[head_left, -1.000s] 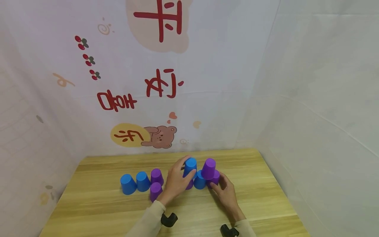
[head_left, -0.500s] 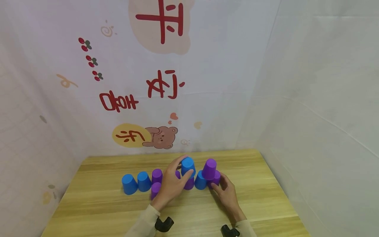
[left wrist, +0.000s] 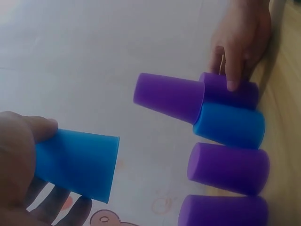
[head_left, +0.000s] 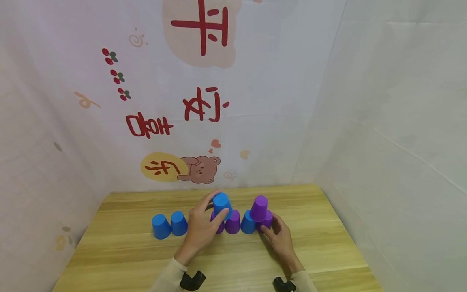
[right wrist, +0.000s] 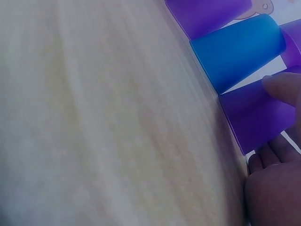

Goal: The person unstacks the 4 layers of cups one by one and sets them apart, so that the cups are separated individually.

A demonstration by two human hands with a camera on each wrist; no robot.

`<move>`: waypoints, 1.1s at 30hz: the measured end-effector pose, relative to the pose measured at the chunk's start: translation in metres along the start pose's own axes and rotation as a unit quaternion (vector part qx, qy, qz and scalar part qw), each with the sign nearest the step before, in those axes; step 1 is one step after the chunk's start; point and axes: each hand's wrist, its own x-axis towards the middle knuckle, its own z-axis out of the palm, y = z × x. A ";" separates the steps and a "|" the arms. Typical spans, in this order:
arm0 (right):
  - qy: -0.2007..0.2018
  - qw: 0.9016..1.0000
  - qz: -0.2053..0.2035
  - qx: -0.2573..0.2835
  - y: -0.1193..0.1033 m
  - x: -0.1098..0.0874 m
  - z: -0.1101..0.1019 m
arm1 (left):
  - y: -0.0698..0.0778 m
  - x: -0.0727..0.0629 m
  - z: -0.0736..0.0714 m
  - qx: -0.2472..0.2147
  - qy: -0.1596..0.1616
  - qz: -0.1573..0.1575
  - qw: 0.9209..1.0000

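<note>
One cup (head_left: pixel 259 208) atop two side-by-side cups (head_left: pixel 248 224), other cups (head_left: pixel 232 223) leftward on the table (head_left: pixel 324 247)

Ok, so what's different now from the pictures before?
The left hand moved left, carrying the held blue cup, so the middle purple cup shows more. Two purple cups seen further left before are out of sight now, probably behind that hand. Nothing was let go. The right hand still grips the lower purple cup, and the upper purple cup stayed put.

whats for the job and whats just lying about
Likely in the job:
blue cup in left hand
purple cup in right hand
stacked purple cup
lower blue cup beneath it
two central purple cups

Probably idle:
two leftmost blue cups
printed backdrop
</note>
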 end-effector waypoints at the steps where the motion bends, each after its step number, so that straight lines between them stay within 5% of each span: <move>1: -0.001 1.000 0.003 0.000 0.000 0.000 0.000 | 0.000 0.000 -0.002 0.000 0.001 -0.003 1.000; 26: -0.004 1.000 0.010 -0.016 0.002 0.001 -0.001 | -0.008 -0.027 -0.050 0.036 0.057 -0.022 0.997; 33: -0.004 1.000 0.004 -0.008 0.004 0.002 -0.001 | -0.010 -0.041 -0.056 0.040 0.069 -0.049 0.996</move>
